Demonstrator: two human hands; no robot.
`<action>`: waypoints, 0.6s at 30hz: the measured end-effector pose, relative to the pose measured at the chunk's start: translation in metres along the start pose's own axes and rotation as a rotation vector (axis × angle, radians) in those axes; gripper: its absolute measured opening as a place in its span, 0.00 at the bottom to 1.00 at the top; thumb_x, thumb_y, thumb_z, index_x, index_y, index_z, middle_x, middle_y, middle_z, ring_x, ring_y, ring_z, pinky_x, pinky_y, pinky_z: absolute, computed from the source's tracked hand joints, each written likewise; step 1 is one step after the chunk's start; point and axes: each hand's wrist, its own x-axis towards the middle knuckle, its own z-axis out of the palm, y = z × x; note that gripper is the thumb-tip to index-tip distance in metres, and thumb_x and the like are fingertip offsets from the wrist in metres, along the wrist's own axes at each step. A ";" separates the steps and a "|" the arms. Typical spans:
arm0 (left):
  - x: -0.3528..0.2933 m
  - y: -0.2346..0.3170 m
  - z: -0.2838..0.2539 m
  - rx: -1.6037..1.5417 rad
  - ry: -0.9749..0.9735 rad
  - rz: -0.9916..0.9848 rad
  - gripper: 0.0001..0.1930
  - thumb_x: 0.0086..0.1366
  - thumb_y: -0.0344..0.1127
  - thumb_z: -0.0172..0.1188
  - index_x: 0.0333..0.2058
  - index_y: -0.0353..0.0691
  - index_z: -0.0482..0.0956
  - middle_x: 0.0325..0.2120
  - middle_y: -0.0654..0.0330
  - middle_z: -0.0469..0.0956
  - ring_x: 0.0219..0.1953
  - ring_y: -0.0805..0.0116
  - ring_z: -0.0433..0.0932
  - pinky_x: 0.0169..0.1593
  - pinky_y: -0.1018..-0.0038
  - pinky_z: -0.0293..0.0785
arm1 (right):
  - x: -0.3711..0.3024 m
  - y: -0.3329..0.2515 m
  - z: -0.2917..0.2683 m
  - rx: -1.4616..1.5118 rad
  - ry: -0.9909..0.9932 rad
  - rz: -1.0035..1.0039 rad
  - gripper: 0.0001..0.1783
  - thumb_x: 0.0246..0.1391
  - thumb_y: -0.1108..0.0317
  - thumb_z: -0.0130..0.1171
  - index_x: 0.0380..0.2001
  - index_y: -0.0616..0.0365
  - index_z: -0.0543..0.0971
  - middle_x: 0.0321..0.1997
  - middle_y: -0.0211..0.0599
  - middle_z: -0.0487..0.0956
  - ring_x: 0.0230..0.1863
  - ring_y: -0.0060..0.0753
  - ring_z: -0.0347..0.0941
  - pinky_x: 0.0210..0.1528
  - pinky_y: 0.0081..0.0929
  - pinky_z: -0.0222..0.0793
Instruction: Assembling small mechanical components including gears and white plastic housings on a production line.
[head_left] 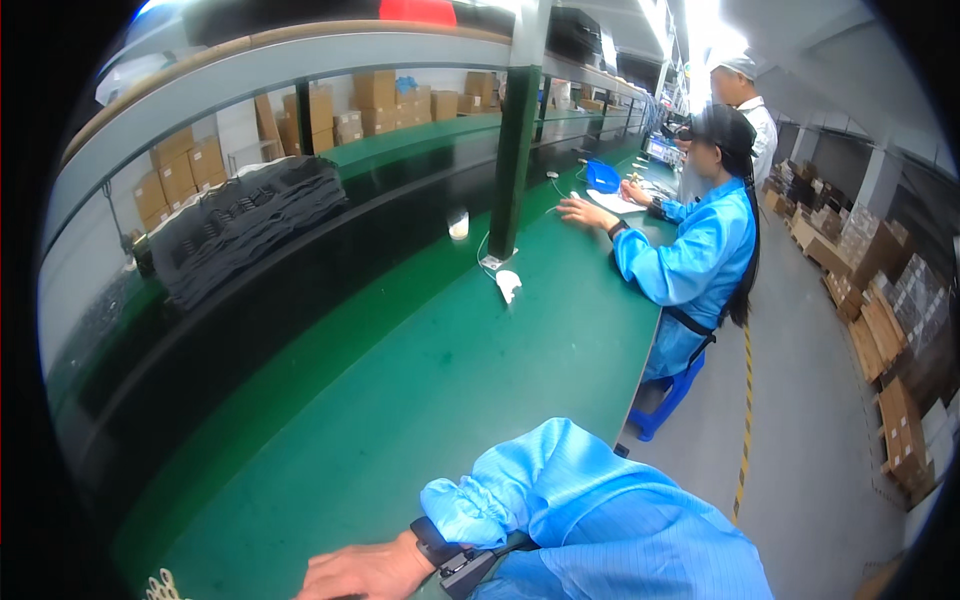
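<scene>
My right hand (360, 572) rests low over the green tabletop (400, 400) at the lower edge of the head view. Its blue sleeve (600, 510) comes in from the lower right, and a black band with a small device (455, 560) sits round the wrist. The fingers run out of the picture, so whether they grip anything is hidden. A sliver of something dark shows just below the hand. To its left, in the corner, stand some cream-coloured looped pieces (162, 585), mostly cut off. My left hand does not show.
A green post (515, 160) rises from the bench, with a crumpled white piece (508, 287) and a white cup (458, 224) near its foot. Dark folded material (250, 225) lies beyond. A co-worker in blue (690, 250) sits at the right edge, near a blue tray (603, 176).
</scene>
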 end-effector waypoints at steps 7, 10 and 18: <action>0.020 -0.030 -0.011 -0.312 -0.132 0.063 0.19 0.69 0.33 0.50 0.55 0.29 0.67 0.49 0.55 0.73 0.49 0.65 0.74 0.52 0.71 0.72 | -0.002 -0.003 0.004 -0.083 0.130 0.081 0.22 0.55 0.57 0.62 0.45 0.62 0.73 0.42 0.44 0.74 0.44 0.49 0.71 0.46 0.41 0.68; 0.022 -0.028 -0.010 -0.304 -0.196 0.057 0.21 0.69 0.34 0.50 0.56 0.29 0.65 0.50 0.54 0.72 0.50 0.64 0.73 0.54 0.71 0.72 | 0.000 -0.004 0.002 -0.057 0.092 0.070 0.19 0.56 0.58 0.60 0.43 0.61 0.73 0.41 0.43 0.73 0.43 0.48 0.70 0.44 0.40 0.68; 0.023 -0.031 -0.022 -0.221 -0.194 0.011 0.21 0.69 0.35 0.51 0.55 0.28 0.66 0.50 0.52 0.72 0.49 0.63 0.75 0.53 0.68 0.73 | 0.000 0.000 0.001 -0.100 0.045 0.080 0.17 0.53 0.59 0.61 0.39 0.59 0.72 0.38 0.44 0.73 0.41 0.48 0.70 0.41 0.39 0.68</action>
